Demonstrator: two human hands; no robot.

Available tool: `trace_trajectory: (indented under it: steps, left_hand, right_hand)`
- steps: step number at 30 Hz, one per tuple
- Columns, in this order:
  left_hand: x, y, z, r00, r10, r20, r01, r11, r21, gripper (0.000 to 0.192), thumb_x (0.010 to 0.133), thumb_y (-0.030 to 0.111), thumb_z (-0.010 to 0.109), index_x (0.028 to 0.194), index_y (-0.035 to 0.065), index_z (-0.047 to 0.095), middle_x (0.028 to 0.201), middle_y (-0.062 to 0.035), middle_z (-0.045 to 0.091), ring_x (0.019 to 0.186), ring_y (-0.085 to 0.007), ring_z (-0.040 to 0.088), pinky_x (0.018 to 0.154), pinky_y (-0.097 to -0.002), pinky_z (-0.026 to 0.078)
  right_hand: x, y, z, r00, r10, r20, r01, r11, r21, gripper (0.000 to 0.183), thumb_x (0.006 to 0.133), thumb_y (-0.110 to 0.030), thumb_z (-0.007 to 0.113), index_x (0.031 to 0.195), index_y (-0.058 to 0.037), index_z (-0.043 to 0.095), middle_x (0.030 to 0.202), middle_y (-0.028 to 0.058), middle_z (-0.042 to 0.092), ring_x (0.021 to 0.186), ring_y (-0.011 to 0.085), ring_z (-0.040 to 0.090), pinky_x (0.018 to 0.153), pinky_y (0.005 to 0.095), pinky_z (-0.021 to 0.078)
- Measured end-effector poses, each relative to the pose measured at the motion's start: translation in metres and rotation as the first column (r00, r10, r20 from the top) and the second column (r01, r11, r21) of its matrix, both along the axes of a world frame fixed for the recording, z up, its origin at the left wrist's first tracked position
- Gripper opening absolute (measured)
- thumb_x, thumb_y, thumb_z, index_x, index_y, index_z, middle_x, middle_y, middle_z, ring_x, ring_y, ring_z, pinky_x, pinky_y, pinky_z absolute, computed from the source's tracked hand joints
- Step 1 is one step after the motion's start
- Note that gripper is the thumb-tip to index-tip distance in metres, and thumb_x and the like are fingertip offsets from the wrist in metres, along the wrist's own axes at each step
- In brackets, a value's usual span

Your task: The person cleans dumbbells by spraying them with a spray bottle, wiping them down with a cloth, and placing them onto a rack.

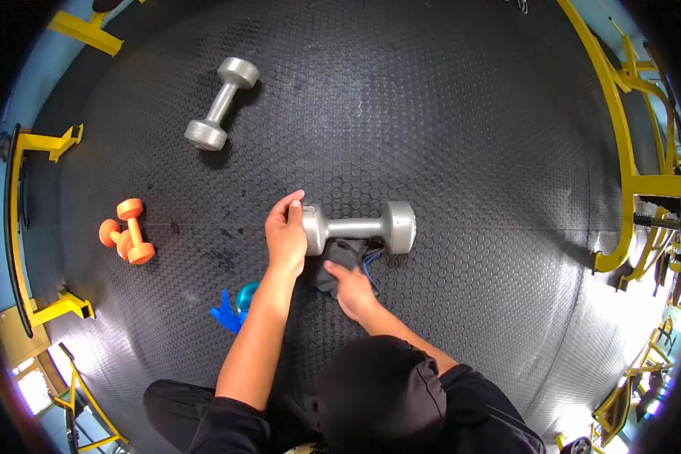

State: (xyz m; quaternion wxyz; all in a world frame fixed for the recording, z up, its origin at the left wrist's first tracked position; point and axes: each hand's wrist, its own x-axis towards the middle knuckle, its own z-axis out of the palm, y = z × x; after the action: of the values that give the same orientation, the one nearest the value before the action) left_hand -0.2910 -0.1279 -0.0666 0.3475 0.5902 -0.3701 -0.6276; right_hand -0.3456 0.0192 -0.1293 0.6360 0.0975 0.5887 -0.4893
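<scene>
A silver-grey dumbbell (354, 228) lies crosswise on the black studded rubber floor in front of me. My left hand (286, 235) rests against the outer face of its left head, fingers bent and the thumb raised near the rim. My right hand (352, 286) grips a dark grey cloth (340, 261) with a blue edge, just below the handle. Part of the cloth reaches under the handle towards the right head. Beside my left forearm is a spray bottle with a blue trigger head (227, 312) and a teal body (246, 295), partly hidden by the arm.
Another silver-grey dumbbell (221, 105) lies at the upper left. Two orange dumbbells (135, 230) lie close together at the left. Yellow metal gym frames (618, 113) stand along the right side, and more yellow frames (20, 227) line the left wall.
</scene>
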Motion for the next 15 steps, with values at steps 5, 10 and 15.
trace_trajectory:
  steps: [5,10,15]
  left_hand:
    - [0.022,0.004,0.000,0.959,-0.138,0.246,0.151,0.988,-0.033,0.032,0.100,0.024,0.053,0.118,0.0002,0.063,0.112,-0.0093,0.066,0.101,-0.0159,0.059,0.091,-0.0305,0.045]
    - [0.023,0.039,-0.007,0.954,-0.011,0.301,0.071,0.980,-0.188,0.028,0.097,0.024,0.056,0.112,0.0015,0.062,0.112,-0.0136,0.062,0.109,-0.0247,0.058,0.096,-0.0351,0.043]
    - [0.002,0.052,-0.025,0.979,0.012,0.202,0.052,0.949,-0.310,0.026,0.098,0.023,0.055,0.113,0.0021,0.059,0.118,-0.0108,0.060,0.110,-0.0191,0.056,0.096,-0.0323,0.042]
  right_hand:
    - [-0.069,0.058,0.111,0.855,0.247,-0.456,-0.302,0.952,-0.051,0.049,0.075,0.001,0.061,0.125,-0.0005,0.057,0.116,0.0176,0.062,0.108,0.0382,0.058,0.098,0.0435,0.0436]
    - [-0.112,-0.002,0.170,-0.530,0.333,-0.779,-0.749,0.246,0.615,0.053,0.077,-0.019,0.065,0.127,-0.0024,0.056,0.127,0.0158,0.057,0.126,0.0373,0.046,0.112,0.0509,0.0281]
    - [-0.122,-0.078,0.095,-0.828,0.341,-0.445,-0.450,0.069,0.891,0.041,0.073,-0.028,0.071,0.106,-0.0049,0.064,0.109,0.0114,0.060,0.113,0.0292,0.054,0.101,0.0435,0.0404]
